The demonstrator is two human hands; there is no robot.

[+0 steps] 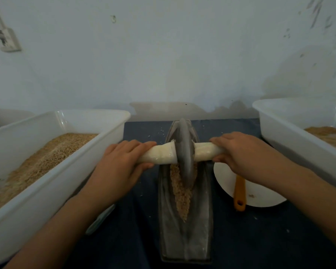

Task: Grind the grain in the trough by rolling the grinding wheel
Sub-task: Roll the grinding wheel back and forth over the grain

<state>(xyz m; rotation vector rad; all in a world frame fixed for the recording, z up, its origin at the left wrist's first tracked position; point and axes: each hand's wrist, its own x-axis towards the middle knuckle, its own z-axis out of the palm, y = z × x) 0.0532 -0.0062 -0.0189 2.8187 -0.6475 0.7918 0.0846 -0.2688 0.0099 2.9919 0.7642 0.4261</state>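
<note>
My left hand (122,162) and right hand (239,150) each curl around the white axle (159,155) of the grinding wheel (184,152), which stands upright in the trough (184,239) over grain (180,197). Dark cloth (260,239) lies beneath; white tubs (52,183) flank closely, the wall (163,55) just behind.

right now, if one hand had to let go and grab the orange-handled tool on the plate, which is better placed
Right. The right hand grips the handle of the grinding wheel directly above the white plate, where the orange-handled tool lies. The left hand is across the trough.
</note>
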